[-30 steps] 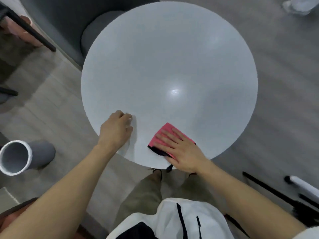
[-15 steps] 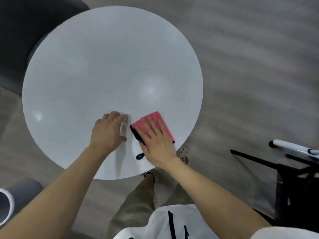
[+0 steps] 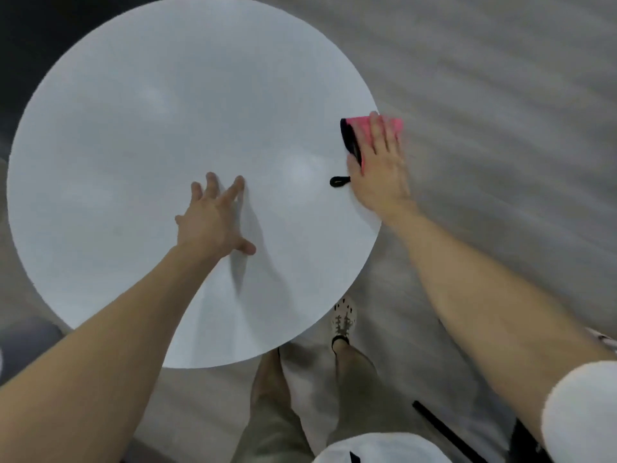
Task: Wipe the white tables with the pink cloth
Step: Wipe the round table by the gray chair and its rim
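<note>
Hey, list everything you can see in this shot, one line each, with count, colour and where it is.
Round table: one, white, fills the left and centre of the view.
Cloth: one, pink with black trim and a black loop, on the table's right edge, partly past the rim.
Floor: grey wood-look, all around the table.
Black bar: one, on the floor at lower right.
Shoe: one, pale with dark marks, beside the table's near edge.
Left hand: spread, fingers resting on the table.
Right hand: flat on the cloth.
</note>
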Available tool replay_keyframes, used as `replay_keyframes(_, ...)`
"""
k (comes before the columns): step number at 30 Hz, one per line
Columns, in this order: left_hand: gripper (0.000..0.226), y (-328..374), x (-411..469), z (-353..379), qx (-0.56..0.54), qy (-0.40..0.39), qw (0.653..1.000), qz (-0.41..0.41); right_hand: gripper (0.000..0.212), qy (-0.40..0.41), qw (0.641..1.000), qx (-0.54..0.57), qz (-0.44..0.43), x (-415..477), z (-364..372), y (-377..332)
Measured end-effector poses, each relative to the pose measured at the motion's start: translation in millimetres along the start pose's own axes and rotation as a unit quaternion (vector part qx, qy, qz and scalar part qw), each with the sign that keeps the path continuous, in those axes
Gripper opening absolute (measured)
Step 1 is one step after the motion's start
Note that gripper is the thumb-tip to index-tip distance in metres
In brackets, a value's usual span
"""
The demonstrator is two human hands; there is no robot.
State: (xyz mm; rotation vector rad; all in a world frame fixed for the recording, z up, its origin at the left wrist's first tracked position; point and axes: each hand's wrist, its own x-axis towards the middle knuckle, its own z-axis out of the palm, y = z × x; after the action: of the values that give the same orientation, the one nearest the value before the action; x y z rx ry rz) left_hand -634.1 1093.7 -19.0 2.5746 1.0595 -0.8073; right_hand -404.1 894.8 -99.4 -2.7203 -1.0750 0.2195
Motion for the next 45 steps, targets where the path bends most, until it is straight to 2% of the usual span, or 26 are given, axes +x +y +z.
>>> replay_keyframes(2,0.149,-2.7,-0.4,2.5,0.003,0.006,1.0,-0.001,0.065,0.023,0.999,0.011,-0.025,-37.3,9.9,-45.7)
replay_keyframes(4,0.151,-3.8,-0.5,2.3,0.002,0.014,1.0,0.003,0.064,-0.009,0.983,0.052,-0.179,-95.2,23.0,-81.6)
replay_keyframes(6,0.152,-4.3,-0.9,0.9,0.008,0.021,1.0,0.007,0.063,-0.096,0.928,0.064,-0.353,-138.2,30.4,-92.9)
replay_keyframes(8,0.152,-4.7,-0.5,1.0,0.021,0.021,1.0,0.007,0.062,-0.151,0.848,0.053,-0.505,-123.2,29.5,-71.8)
replay_keyframes(9,0.152,-4.5,0.0,0.8,0.026,0.02,0.999,0.005,0.061,-0.157,0.82,0.048,-0.548,-97.0,26.3,-53.9)
replay_keyframes(10,0.152,-4.0,0.8,0.5,0.028,0.021,0.999,0.003,0.061,-0.148,0.814,0.037,-0.56,-63.2,21.6,-34.4)
replay_keyframes(12,0.151,-2.9,1.2,1.4,0.027,0.027,0.999,0.001,0.061,-0.106,0.857,-0.004,-0.504,16.3,4.2,2.0)
replay_keyframes(15,0.149,-2.0,0.4,1.1,0.03,0.027,0.999,-0.004,0.063,-0.042,0.939,-0.04,-0.34,105.3,-14.2,21.8)
replay_keyframes(19,0.149,0.7,-2.5,0.1,0.034,0.013,0.999,-0.012,0.062,0.03,0.994,-0.012,-0.108,93.8,2.3,-42.7)
replay_keyframes(20,0.149,0.5,-2.8,0.3,0.03,0.011,0.999,-0.018,0.062,0.039,0.995,-0.007,-0.091,74.5,9.1,-63.4)
replay_keyframes(21,0.149,0.4,-3.2,0.4,0.028,0.01,0.999,-0.023,0.062,0.028,0.993,0.004,-0.118,52.6,15.2,-79.6)
replay_keyframes(22,0.149,0.4,-3.6,0.7,0.029,0.009,0.999,-0.026,0.062,-0.001,0.981,0.019,-0.191,30.9,20.0,-88.6)
replay_keyframes(23,0.149,0.3,-3.6,1.4,0.032,0.009,0.999,-0.027,0.063,-0.042,0.954,0.03,-0.296,12.2,23.6,-87.9)
replay_keyframes(24,0.15,-0.3,-3.1,3.0,0.035,0.01,0.999,-0.027,0.064,-0.088,0.906,0.031,-0.413,0.5,24.4,-78.4)
replay_keyframes(26,0.152,-1.0,-1.4,7.4,0.037,0.012,0.999,-0.032,0.065,-0.167,0.767,0.013,-0.619,20.1,16.5,-48.1)
replay_keyframes(27,0.153,-0.7,-0.1,9.2,0.035,0.013,0.999,-0.035,0.065,-0.189,0.708,0.005,-0.681,49.0,12.1,-34.5)
replay_keyframes(28,0.156,-0.5,0.8,10.5,0.031,0.013,0.999,-0.039,0.065,-0.196,0.682,-0.004,-0.705,85.3,8.8,-25.0)
replay_keyframes(29,0.158,-0.2,1.9,11.1,0.029,0.012,0.999,-0.043,0.064,-0.191,0.692,-0.017,-0.696,125.1,4.2,-20.1)
replay_keyframes(32,0.161,0.5,1.9,10.7,0.034,0.007,0.998,-0.042,0.063,-0.116,0.806,-0.034,-0.579,230.5,-11.1,-28.4)
replay_keyframes(35,0.162,-0.4,-1.3,11.2,0.046,0.0,0.998,-0.046,0.062,-0.079,0.915,-0.007,-0.395,250.6,-8.7,-58.2)
replay_keyframes(37,0.16,0.3,-2.9,7.6,0.044,-0.013,0.998,-0.042,0.063,-0.058,0.95,-0.002,-0.307,213.7,1.1,-81.0)
replay_keyframes(38,0.159,1.1,-4.2,6.0,0.046,-0.018,0.998,-0.044,0.063,-0.055,0.95,0.002,-0.307,185.6,4.5,-86.2)
replay_keyframes(40,0.156,5.4,-6.2,2.1,0.051,-0.034,0.997,-0.053,0.064,-0.105,0.902,0.025,-0.418,129.8,6.7,-78.1)
replay_keyframes(41,0.155,7.5,-6.1,0.2,0.05,-0.043,0.996,-0.054,0.065,-0.141,0.85,0.025,-0.507,113.6,3.5,-64.4)
replay_keyframes(44,0.149,13.6,-7.8,-4.8,0.03,-0.054,0.996,-0.061,0.066,-0.231,0.629,0.004,-0.742,149.4,-6.1,-15.6)
replay_keyframes(45,0.145,16.7,-7.7,-7.6,0.017,-0.047,0.996,-0.071,0.066,-0.235,0.585,-0.006,-0.776,183.9,-7.6,-7.6)
